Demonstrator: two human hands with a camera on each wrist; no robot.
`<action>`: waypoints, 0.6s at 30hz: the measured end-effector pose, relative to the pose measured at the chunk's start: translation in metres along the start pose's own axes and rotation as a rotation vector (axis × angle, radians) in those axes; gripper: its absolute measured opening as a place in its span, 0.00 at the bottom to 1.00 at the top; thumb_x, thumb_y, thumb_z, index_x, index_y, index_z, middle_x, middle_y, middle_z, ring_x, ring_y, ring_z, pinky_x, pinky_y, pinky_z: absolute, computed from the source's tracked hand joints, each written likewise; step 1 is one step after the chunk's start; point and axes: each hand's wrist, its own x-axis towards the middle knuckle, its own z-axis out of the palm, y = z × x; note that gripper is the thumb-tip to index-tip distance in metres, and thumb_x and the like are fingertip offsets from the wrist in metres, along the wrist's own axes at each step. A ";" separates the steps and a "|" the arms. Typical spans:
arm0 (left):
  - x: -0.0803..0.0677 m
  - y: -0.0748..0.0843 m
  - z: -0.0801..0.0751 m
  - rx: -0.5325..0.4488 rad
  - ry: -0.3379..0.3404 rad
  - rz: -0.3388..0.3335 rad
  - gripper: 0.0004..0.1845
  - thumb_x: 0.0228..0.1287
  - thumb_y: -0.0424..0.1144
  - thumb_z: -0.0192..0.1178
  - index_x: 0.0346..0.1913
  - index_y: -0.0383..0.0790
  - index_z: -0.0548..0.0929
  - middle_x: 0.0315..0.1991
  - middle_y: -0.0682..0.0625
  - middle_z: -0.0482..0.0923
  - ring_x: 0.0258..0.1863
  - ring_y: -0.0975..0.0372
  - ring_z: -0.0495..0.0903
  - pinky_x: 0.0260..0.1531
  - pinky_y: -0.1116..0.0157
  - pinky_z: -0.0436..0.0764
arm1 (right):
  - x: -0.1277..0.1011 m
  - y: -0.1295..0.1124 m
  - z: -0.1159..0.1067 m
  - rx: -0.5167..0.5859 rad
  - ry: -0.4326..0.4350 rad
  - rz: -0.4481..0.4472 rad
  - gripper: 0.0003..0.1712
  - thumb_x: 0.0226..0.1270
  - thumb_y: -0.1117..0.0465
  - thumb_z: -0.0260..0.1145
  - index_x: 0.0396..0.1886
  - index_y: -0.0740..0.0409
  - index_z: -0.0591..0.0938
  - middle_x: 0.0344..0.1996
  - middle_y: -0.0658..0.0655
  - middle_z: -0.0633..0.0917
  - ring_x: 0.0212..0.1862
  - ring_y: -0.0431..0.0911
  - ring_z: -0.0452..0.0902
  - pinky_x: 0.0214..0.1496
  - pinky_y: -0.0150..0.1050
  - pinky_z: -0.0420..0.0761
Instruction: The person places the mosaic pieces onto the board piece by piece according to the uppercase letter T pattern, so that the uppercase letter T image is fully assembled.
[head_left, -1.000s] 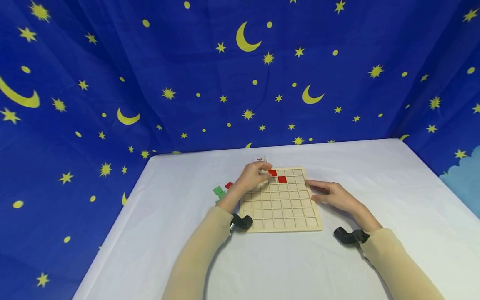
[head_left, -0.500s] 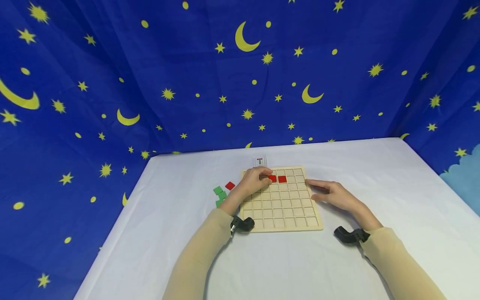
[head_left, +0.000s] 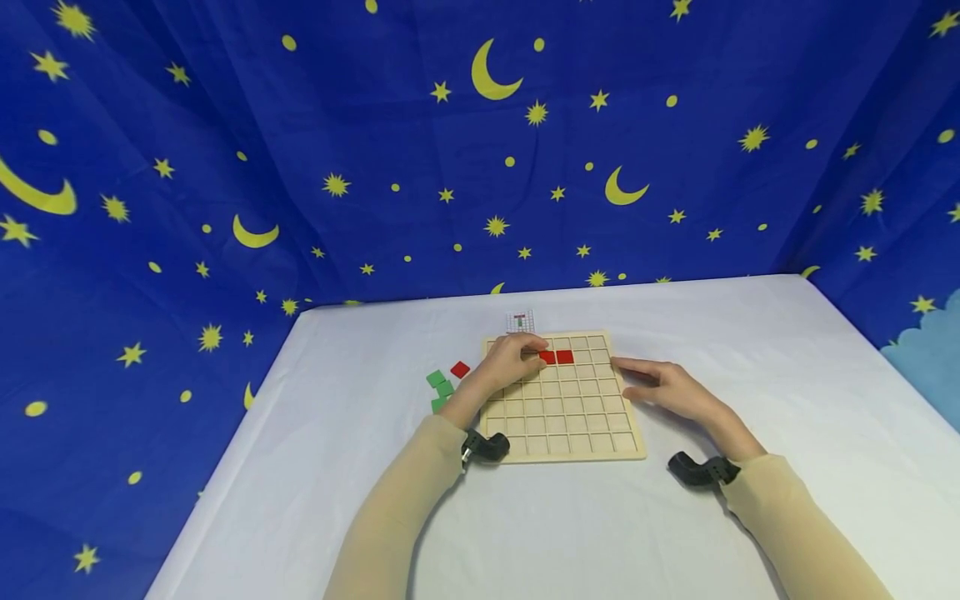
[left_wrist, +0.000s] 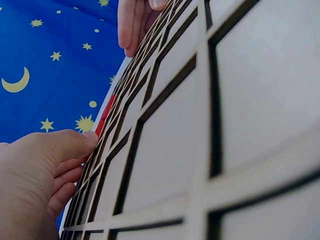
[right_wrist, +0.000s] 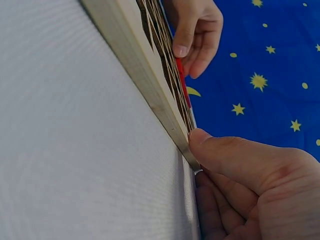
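Observation:
My left hand reaches over a wooden grid board. Its thumb and fingers pinch a red square tile at its left side. That tile lies flat in the second row, beside another red tile. In the left wrist view my thumb touches the grid near the red strip, and the fingertips behind it are partly hidden. My right hand rests against the board's right edge. In the right wrist view its thumb touches the wooden rim, with the fingers below.
Left of the board lie a loose red tile and several green tiles. Behind it is a small printed grid card. A white cloth covers the table, and a blue star-patterned curtain stands behind.
My left hand has brought its red tile from the top row down into the second row, beside the other red tile. The card behind is more exposed. My right hand has stayed put.

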 end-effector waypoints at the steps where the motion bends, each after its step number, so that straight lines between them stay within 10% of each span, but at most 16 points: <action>1: 0.000 0.000 0.000 0.002 0.001 -0.001 0.17 0.62 0.39 0.64 0.53 0.41 0.82 0.49 0.51 0.81 0.49 0.62 0.78 0.51 0.71 0.73 | 0.000 0.000 0.000 0.000 0.000 0.001 0.34 0.61 0.55 0.68 0.67 0.56 0.70 0.65 0.61 0.69 0.68 0.58 0.58 0.67 0.56 0.57; 18: -0.007 0.008 -0.016 -0.186 -0.019 -0.057 0.19 0.63 0.38 0.63 0.56 0.39 0.79 0.51 0.50 0.79 0.53 0.59 0.76 0.51 0.67 0.75 | 0.000 0.000 0.000 -0.001 -0.002 -0.018 0.34 0.62 0.55 0.68 0.67 0.57 0.70 0.65 0.61 0.69 0.68 0.59 0.57 0.67 0.57 0.57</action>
